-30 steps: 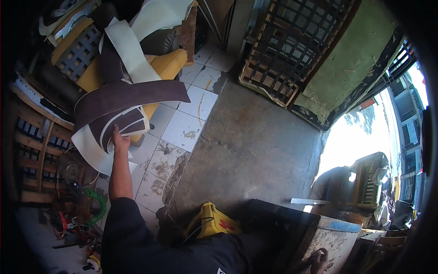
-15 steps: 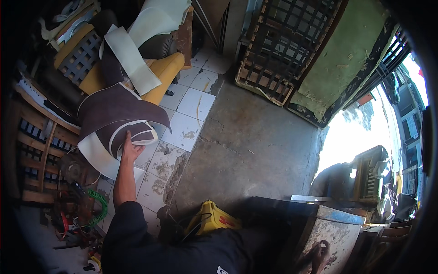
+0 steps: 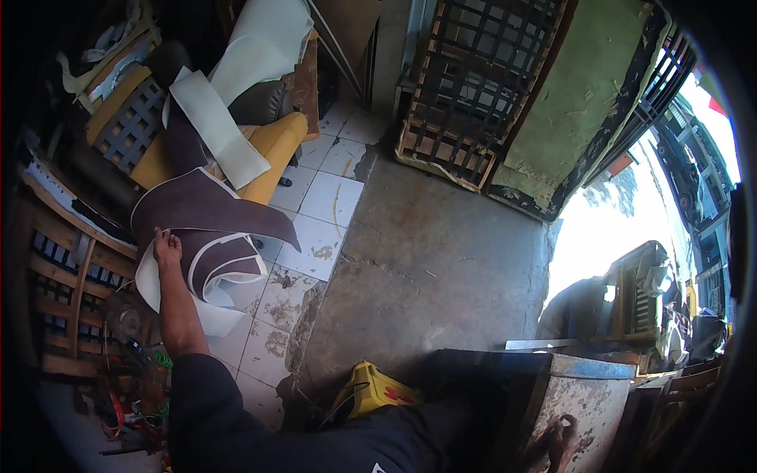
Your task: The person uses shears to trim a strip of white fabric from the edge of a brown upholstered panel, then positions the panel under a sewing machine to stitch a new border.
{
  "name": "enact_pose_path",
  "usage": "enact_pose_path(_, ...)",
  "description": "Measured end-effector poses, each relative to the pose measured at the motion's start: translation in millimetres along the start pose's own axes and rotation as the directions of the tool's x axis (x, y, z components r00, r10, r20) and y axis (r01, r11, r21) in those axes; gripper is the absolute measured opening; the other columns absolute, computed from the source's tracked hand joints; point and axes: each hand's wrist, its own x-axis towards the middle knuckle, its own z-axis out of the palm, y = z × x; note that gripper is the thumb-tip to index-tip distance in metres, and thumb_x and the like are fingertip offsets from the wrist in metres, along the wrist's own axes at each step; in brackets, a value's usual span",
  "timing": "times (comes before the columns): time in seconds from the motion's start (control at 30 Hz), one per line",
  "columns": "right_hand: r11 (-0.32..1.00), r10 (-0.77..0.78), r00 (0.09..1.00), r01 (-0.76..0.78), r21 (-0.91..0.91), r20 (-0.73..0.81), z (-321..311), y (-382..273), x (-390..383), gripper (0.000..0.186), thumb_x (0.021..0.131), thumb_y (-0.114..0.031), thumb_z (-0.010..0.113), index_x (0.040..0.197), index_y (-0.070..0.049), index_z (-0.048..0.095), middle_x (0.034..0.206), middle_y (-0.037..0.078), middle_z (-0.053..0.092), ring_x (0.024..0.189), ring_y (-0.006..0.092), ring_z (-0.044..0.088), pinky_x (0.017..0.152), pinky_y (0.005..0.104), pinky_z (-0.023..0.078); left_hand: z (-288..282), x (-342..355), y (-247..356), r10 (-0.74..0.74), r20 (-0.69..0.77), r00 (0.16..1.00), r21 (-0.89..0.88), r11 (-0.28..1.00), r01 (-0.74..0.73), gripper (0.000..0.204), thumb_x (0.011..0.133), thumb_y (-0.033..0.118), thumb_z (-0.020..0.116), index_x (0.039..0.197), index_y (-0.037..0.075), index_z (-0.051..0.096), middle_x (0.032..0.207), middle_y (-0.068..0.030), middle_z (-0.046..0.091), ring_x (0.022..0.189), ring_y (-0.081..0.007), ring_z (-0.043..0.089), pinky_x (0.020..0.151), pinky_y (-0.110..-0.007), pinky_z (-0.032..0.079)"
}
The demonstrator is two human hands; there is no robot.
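Note:
My left hand (image 3: 167, 247) reaches out at the left with its fingers closed on the edge of a brown fabric sheet (image 3: 205, 201) with a pale backing. The sheet lies draped over the front of a yellow-and-dark seat. Below it, more of the brown material is rolled into a curl (image 3: 225, 256), its pale underside (image 3: 221, 319) hanging down over the tiles. Just where the fingertips meet the fabric is small and partly hidden. My right hand does not show.
A long pale strip (image 3: 219, 130) lies across the yellow armrest (image 3: 276, 146). Wooden slatted frames (image 3: 59, 264) stand at the left. A webbed frame (image 3: 481, 87) and green panel (image 3: 583, 118) lean at the back. Near me are a yellow object (image 3: 374, 390) and a worn metal-topped box (image 3: 587, 394).
My left hand has moved left from the rolled curl to the edge of the brown sheet, and its fingers have closed. The curl has shifted and loosened slightly. The view has turned a little.

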Motion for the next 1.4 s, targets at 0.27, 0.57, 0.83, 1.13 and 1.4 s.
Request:
enact_pose_path(0.27,0.989,0.081,0.995,-0.074,0.126,-0.053,-7.8,-13.9,-21.1,0.03,0.096,-0.014,0.064,0.123,-0.003,0.07,0.077,0.016,0.074,0.068,0.0219,0.071,0.064,0.0381,0.055,155.6,-355.9,-64.7,0.224,0.88,0.418,0.1,0.774,-0.625,0.036,0.105,0.025,0.067,0.123,-0.006,0.068,0.116,-0.0097,0.073,0.106,-0.0194,0.066,0.1,-0.032,0.047)
enact_pose_path(0.57,0.993,-0.016,1.0,0.014,0.118,0.018,7.1,63.5,-47.8,0.035,0.105,-0.034,0.065,0.136,-0.018,0.069,0.089,0.015,0.073,0.078,0.0254,0.068,0.075,0.0407,0.056,85.5,-542.7,-156.1,-0.696,0.508,-0.508,0.448,0.717,-0.534,0.023,0.107,0.021,0.064,0.116,0.0,0.065,0.089,-0.0039,0.068,0.085,-0.0153,0.066,0.076,-0.038,0.052)
enact_pose_path(0.83,0.987,0.049,0.998,-0.056,0.152,0.044,-1.8,87.6,-58.6,0.035,0.107,-0.031,0.064,0.135,-0.012,0.068,0.094,0.011,0.071,0.084,0.0203,0.064,0.081,0.0357,0.054,274.9,-296.6,-176.5,-0.323,0.759,0.565,0.384,0.923,0.013,0.008,0.109,0.013,0.058,0.116,0.016,0.059,0.089,0.0032,0.059,0.06,-0.0058,0.049,0.051,-0.025,0.049)
enact_pose_path(1.13,0.946,0.205,0.969,-0.232,0.226,0.135,-2.6,113.9,-64.8,0.041,0.106,-0.033,0.066,0.143,-0.015,0.064,0.112,0.013,0.073,0.099,0.0238,0.068,0.094,0.0372,0.053,210.5,-74.4,22.2,0.587,0.395,0.707,0.646,0.369,-0.668,0.043,0.101,0.028,0.064,0.137,0.005,0.06,0.137,-0.0193,0.069,0.13,-0.0332,0.064,0.109,-0.041,0.048)
enact_pose_path(1.4,0.929,0.291,0.953,-0.303,0.211,0.084,-45.4,38.6,-72.9,0.037,0.104,-0.026,0.065,0.131,-0.001,0.068,0.08,0.01,0.069,0.066,0.015,0.067,0.061,0.0322,0.055,41.2,-127.4,-108.4,-0.076,0.59,0.804,0.532,-0.712,-0.458,0.084,0.085,0.034,0.086,0.157,0.025,0.043,0.171,-0.0065,0.033,0.161,-0.0319,0.023,0.123,-0.069,0.028)
